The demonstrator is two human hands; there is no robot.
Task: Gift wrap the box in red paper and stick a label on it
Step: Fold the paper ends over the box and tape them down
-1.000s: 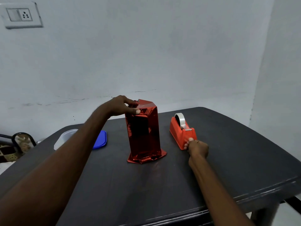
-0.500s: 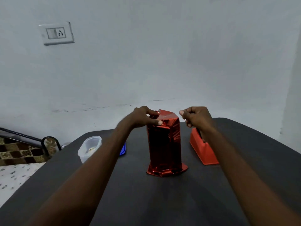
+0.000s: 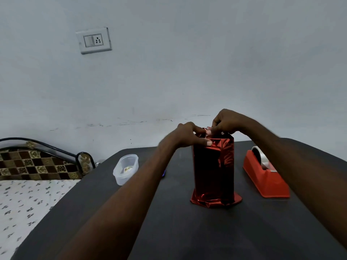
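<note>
Two hands, left hand (image 3: 185, 136), right hand (image 3: 226, 121), pinching box (image 3: 214, 169) top

Dim, even indoor light; wide-angle view with soft detail.

You get flat, cool light with no clear source and a greyish wall (image 3: 187, 62). The red paper (image 3: 214, 166) carries bright streaks of glare down its right side and folds. Only faint shadows lie on the dark table (image 3: 187, 231) under the wrapped box. Your forearms blur towards the lower corners. Lines bow at the edges: the wall socket (image 3: 93, 40) tilts.
</note>
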